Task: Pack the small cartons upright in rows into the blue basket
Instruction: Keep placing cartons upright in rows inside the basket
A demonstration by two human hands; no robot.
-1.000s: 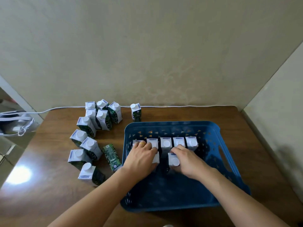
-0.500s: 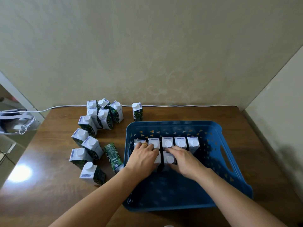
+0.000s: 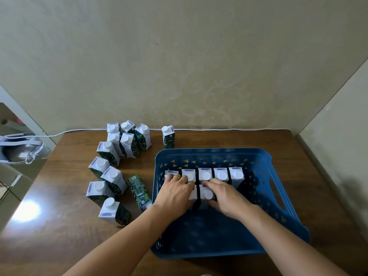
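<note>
Slid leftward since a second ago: second-row carton [image 3: 207,194], gripped by right hand [image 3: 226,198], now beside left hand [image 3: 175,193] clasping its neighbour, toward blue basket [image 3: 268,156] far-left corner. Best pressed snug against back row [image 3: 221,175], upright, caps level.

Soft, even indoor light, a bright glare patch on the tabletop [image 3: 59,226] at eight o'clock, faint shadows beneath the forearms, wide-angle bending toward the edges, and slight softness over the whole frame.
</note>
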